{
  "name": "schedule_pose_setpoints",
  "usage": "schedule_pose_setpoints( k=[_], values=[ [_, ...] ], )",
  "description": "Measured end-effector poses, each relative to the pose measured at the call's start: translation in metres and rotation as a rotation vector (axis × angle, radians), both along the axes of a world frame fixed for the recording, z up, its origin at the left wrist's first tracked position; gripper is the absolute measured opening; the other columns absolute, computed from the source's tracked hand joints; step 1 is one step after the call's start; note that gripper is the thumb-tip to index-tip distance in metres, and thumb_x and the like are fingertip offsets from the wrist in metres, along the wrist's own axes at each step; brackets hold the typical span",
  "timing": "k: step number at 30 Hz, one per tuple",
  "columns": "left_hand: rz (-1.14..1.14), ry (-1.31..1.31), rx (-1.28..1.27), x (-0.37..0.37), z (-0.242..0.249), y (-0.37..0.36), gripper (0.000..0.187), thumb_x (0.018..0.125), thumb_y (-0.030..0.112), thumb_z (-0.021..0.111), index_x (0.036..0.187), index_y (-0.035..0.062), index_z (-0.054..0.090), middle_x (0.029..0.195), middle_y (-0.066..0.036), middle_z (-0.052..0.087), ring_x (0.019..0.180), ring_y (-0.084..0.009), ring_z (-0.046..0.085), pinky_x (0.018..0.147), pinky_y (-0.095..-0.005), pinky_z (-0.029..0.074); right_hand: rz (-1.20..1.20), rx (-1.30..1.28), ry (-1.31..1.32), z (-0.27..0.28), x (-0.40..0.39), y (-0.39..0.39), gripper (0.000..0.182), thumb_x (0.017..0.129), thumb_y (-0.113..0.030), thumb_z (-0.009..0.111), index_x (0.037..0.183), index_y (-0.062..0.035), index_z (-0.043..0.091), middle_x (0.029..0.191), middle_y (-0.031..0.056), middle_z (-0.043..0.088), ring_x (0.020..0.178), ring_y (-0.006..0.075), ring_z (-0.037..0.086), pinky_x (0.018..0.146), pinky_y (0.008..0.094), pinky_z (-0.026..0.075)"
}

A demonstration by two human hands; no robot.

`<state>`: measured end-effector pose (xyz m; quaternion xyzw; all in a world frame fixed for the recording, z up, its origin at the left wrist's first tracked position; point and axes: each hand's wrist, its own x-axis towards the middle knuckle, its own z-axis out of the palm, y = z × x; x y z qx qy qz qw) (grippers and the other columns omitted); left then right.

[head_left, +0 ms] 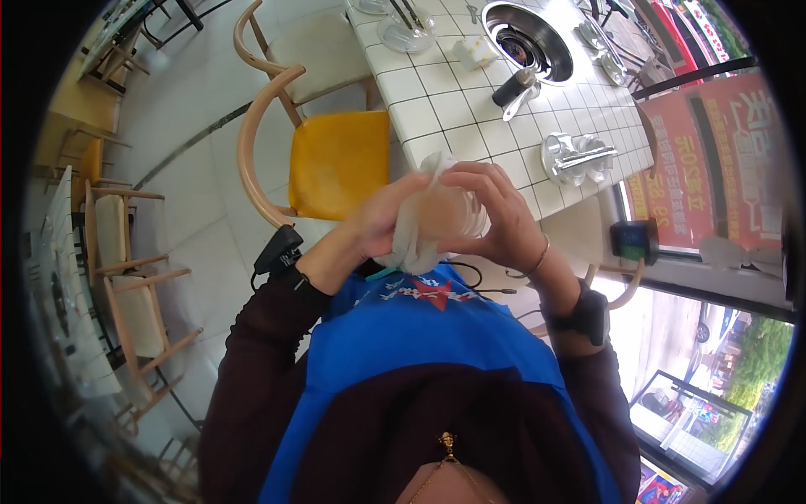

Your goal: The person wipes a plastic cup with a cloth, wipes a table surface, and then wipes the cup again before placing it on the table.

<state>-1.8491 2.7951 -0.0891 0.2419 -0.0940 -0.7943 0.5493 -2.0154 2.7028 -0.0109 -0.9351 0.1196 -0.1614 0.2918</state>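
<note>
With the left hand (378, 220) gripping a white cloth (408, 237) and the right (510, 220) curled round a clear cup (473, 215), both at twelve o'clock, a loosened hold could drop the cup short of the table (470, 109) at one o'clock.

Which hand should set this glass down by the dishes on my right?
Probably your right hand: it's curled around the glass, on the side nearer those dishes, while your left hand is on the cloth.
</note>
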Motion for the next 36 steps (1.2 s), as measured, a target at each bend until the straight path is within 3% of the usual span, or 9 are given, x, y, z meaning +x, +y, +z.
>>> schedule_pose_setpoints(
  k=[4,7,9,18,20,27,30,32,36],
  values=[
    [0.321,-0.046,-0.025,-0.021,0.004,0.004,0.038,0.095,0.026,0.040,0.124,0.0005,0.047,0.114,-0.011,0.058,0.102,-0.0194,0.058,0.088,-0.0323,0.047,-0.010,-0.071,-0.036,-0.008,0.001,-0.002,0.073,0.062,-0.025,0.081,0.124,-0.0080,0.046,0.117,0.0131,0.051,0.104,0.0306,0.052,0.085,0.0386,0.047],
    [0.553,-0.386,-0.182,-0.025,0.007,0.010,0.037,0.094,0.024,0.044,0.121,-0.0007,0.048,0.113,-0.010,0.057,0.102,-0.0190,0.056,0.089,-0.0310,0.045,-0.304,0.172,-0.035,-0.011,0.000,0.013,0.077,0.065,-0.028,0.081,0.127,-0.0034,0.042,0.113,0.0140,0.051,0.095,0.0252,0.057,0.077,0.0337,0.051],
    [0.657,-0.678,-0.274,-0.025,0.006,0.009,0.037,0.093,0.023,0.045,0.121,-0.0013,0.047,0.113,-0.010,0.057,0.103,-0.0191,0.056,0.089,-0.0310,0.044,-0.382,0.689,0.062,-0.011,0.003,0.017,0.079,0.068,-0.031,0.080,0.127,0.0006,0.039,0.107,0.0139,0.049,0.082,0.0192,0.059,0.069,0.0286,0.051],
    [0.573,-0.895,-0.406,-0.010,-0.007,0.003,0.040,0.092,0.026,0.047,0.122,-0.0003,0.047,0.111,-0.011,0.058,0.101,-0.0182,0.057,0.084,-0.0320,0.047,-0.235,0.212,0.036,-0.005,0.002,0.009,0.073,0.065,-0.028,0.080,0.126,-0.0075,0.045,0.108,0.0128,0.049,0.080,0.0217,0.058,0.065,0.0299,0.050],
    [0.123,0.019,-0.015,0.000,-0.015,-0.004,0.042,0.093,0.029,0.044,0.123,-0.0001,0.047,0.114,-0.012,0.057,0.102,-0.0206,0.058,0.086,-0.0345,0.048,-0.091,0.061,0.033,-0.002,0.000,0.003,0.076,0.061,-0.024,0.081,0.127,-0.0126,0.045,0.112,0.0116,0.049,0.090,0.0255,0.057,0.071,0.0326,0.050],
    [0.191,0.196,-0.038,-0.018,0.001,-0.001,0.041,0.094,0.029,0.043,0.123,0.0005,0.048,0.117,-0.012,0.056,0.102,-0.0215,0.058,0.086,-0.0340,0.049,-0.166,0.129,-0.049,-0.007,0.003,0.002,0.080,0.059,-0.032,0.082,0.125,-0.0051,0.046,0.123,0.0153,0.047,0.111,0.0339,0.048,0.096,0.0411,0.039],
    [0.304,-0.068,0.030,-0.021,-0.003,-0.003,0.042,0.095,0.032,0.044,0.121,0.0007,0.051,0.114,-0.011,0.058,0.100,-0.0191,0.058,0.086,-0.0323,0.048,-0.047,0.370,-0.112,-0.018,0.006,0.006,0.078,0.059,-0.029,0.083,0.122,-0.0014,0.047,0.134,0.0203,0.038,0.125,0.0336,0.039,0.102,0.0389,0.033],
    [0.369,-0.821,0.043,-0.010,0.010,-0.004,0.045,0.095,0.038,0.045,0.119,0.0007,0.054,0.109,-0.009,0.060,0.097,-0.0155,0.058,0.085,-0.0291,0.046,-0.093,0.275,-0.121,-0.015,0.006,0.007,0.076,0.060,-0.031,0.082,0.121,-0.0017,0.047,0.132,0.0196,0.041,0.122,0.0344,0.042,0.100,0.0398,0.036],
    [0.405,-0.861,-0.086,0.020,0.021,-0.006,0.046,0.096,0.041,0.044,0.117,0.0017,0.055,0.107,-0.007,0.060,0.094,-0.0137,0.057,0.079,-0.0283,0.046,-0.221,0.368,-0.061,-0.015,0.000,0.006,0.074,0.062,-0.032,0.080,0.121,-0.0021,0.047,0.126,0.0177,0.049,0.114,0.0326,0.050,0.094,0.0387,0.041]
  ],
)
